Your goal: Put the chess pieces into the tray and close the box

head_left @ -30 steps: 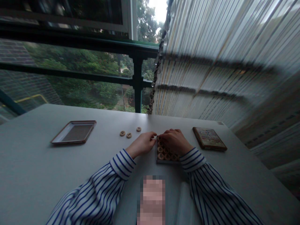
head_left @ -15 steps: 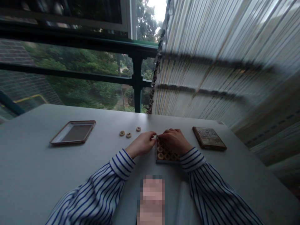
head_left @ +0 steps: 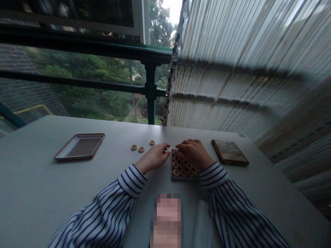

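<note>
In the head view, the left hand (head_left: 154,159) has its grip parted — thumb and forefinger are spread a little, with nothing between them — beside the left wall of the shallow box (head_left: 186,178). The right hand (head_left: 197,155) arches over that box, fingers bent down by its far left corner; its thumb is hidden, so I cannot tell whether its grip is pinching a piece. The box sits on the bench (head_left: 124,131) ahead of the person, its left edge running straight away and its near edge crosswise; the right part is covered, so its long axis cannot be told. Round xiangqi pieces (head_left: 176,172) lie flat in rows inside. Three loose pieces (head_left: 141,149) lie beyond the left hand, faces up.
</note>
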`<state>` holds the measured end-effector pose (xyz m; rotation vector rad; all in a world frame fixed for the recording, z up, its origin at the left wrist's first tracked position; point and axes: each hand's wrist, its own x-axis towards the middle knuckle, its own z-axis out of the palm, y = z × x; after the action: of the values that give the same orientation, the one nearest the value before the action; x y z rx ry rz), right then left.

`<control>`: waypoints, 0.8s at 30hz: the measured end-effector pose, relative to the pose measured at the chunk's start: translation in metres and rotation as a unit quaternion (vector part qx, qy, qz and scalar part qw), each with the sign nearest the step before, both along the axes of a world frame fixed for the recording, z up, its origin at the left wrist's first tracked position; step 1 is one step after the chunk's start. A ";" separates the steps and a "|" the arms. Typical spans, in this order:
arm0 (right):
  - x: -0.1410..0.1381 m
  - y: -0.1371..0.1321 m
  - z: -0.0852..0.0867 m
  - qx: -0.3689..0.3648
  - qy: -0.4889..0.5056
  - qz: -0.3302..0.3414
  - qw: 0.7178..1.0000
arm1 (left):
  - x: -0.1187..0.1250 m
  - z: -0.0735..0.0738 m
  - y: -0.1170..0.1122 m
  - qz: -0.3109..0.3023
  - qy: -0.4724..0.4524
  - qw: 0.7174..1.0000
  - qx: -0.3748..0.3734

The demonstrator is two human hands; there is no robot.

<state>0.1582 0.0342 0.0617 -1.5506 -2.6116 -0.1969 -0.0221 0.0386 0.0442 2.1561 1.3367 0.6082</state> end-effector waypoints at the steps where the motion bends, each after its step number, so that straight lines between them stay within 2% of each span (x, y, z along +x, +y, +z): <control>1: 0.000 -0.001 0.001 0.010 0.007 -0.002 1.000 | -0.001 0.001 0.001 0.004 0.000 1.000 0.003; 11: 0.001 -0.008 0.022 0.062 0.069 -0.018 0.996 | -0.033 0.020 0.013 0.073 -0.036 0.996 0.043; 17: 0.001 -0.008 0.022 0.080 0.090 -0.009 0.993 | -0.050 0.033 0.018 0.111 -0.044 0.990 0.073; 24: -0.001 -0.008 0.020 0.073 0.092 -0.007 0.993 | -0.065 0.037 0.023 0.163 -0.038 0.982 0.091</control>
<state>0.1574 0.0259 0.0817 -1.4639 -2.3905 -0.2295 -0.0872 0.0617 0.0810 2.0416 1.6625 0.9652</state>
